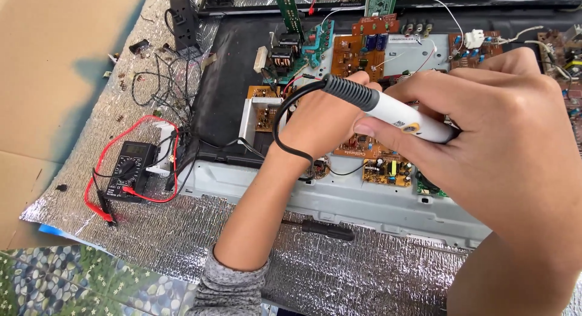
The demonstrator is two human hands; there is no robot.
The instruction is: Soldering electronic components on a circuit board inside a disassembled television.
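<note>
My right hand (497,128) grips a white soldering iron (400,117) with a black ribbed grip and a black cord looping off its back end. Its tip is hidden behind my hands. My left hand (324,125) rests on the orange circuit boards (370,152) of an opened device; what its fingers hold is hidden behind the iron and my right hand. The boards sit in a grey metal chassis (364,201). More boards with capacitors and connectors (357,46) lie further back.
A black multimeter (130,167) with red and black leads sits at the left on a silver foil mat (182,243). A black screwdriver (324,228) lies on the mat in front of the chassis. Loose wires and small parts (163,79) are scattered at the upper left beside cardboard.
</note>
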